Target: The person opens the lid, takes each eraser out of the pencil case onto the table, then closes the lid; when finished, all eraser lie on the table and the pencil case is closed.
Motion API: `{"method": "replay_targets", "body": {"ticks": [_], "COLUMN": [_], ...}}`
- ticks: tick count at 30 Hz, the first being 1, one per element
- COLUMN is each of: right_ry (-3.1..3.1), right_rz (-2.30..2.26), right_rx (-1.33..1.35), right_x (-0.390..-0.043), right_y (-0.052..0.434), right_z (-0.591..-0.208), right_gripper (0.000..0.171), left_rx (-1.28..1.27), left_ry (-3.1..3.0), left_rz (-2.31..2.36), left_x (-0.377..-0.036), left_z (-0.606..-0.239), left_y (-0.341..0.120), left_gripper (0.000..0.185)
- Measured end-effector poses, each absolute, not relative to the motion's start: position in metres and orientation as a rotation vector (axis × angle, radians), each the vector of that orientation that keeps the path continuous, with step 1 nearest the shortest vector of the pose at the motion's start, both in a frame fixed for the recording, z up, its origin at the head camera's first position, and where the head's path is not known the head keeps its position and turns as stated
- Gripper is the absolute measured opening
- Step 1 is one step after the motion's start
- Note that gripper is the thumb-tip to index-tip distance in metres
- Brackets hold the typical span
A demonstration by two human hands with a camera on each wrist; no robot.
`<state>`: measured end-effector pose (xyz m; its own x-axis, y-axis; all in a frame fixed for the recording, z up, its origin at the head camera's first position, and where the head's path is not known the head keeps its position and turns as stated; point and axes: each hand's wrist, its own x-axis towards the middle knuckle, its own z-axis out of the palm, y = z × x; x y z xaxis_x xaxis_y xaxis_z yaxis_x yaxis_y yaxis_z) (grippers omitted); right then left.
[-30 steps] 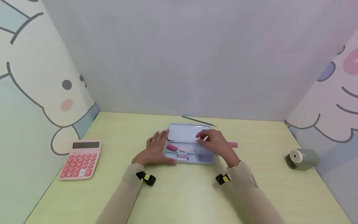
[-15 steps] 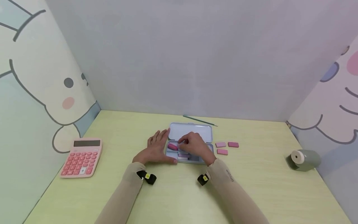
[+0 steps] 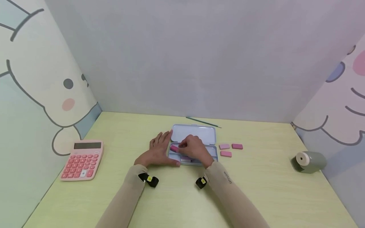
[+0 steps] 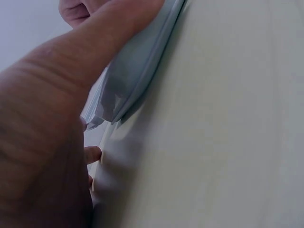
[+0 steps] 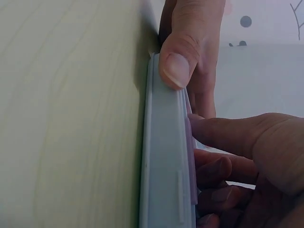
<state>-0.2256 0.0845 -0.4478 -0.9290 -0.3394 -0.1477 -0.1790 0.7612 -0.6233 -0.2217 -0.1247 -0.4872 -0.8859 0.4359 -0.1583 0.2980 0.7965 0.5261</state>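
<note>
A pale lilac pencil case [image 3: 194,133] lies open with its lid folded back and a divided tray in front. My left hand [image 3: 157,155] steadies its left end, fingers spread, thumb along the front corner. Reaching into the tray, my right hand [image 3: 195,148] pinches the right end of a dark pink eraser [image 3: 174,148] in the back-left compartment. Below that hand a lilac eraser [image 3: 186,159] shows partly in the middle compartment. In the right wrist view the left thumb [image 5: 176,69] presses the case's front edge, and a purplish block [image 5: 191,161] stands above the rim near my right fingers.
Three pink erasers [image 3: 226,154] lie on the table right of the case. A dark green pencil [image 3: 203,122] lies behind the lid. Far left is a pink calculator [image 3: 82,161]; far right, a grey-green pencil sharpener [image 3: 309,162]. A plain wall [image 3: 196,63] rises behind.
My right hand has moved left from over the right side of the case to the dark pink eraser, uncovering the erasers on the table. My left hand has stayed put.
</note>
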Motion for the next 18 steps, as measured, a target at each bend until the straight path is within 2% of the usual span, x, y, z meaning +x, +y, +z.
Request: {"method": "replay_targets", "body": {"ticks": [10, 18], "right_ry": [2.712, 2.762], "right_rz": [-0.961, -0.949], "right_rx": [-0.401, -0.404], "right_x": [-0.222, -0.217], "right_y": [0.080, 0.092], "right_z": [-0.450, -0.441], "right_gripper": [0.019, 0.029], "left_rx": [0.576, 0.562], "left_ry": [2.711, 2.722], "left_rz": [0.751, 0.735], "left_x": [-0.222, -0.221], "left_z": [-0.489, -0.486], "left_y": [-0.125, -0.124], "left_gripper": [0.145, 0.144]}}
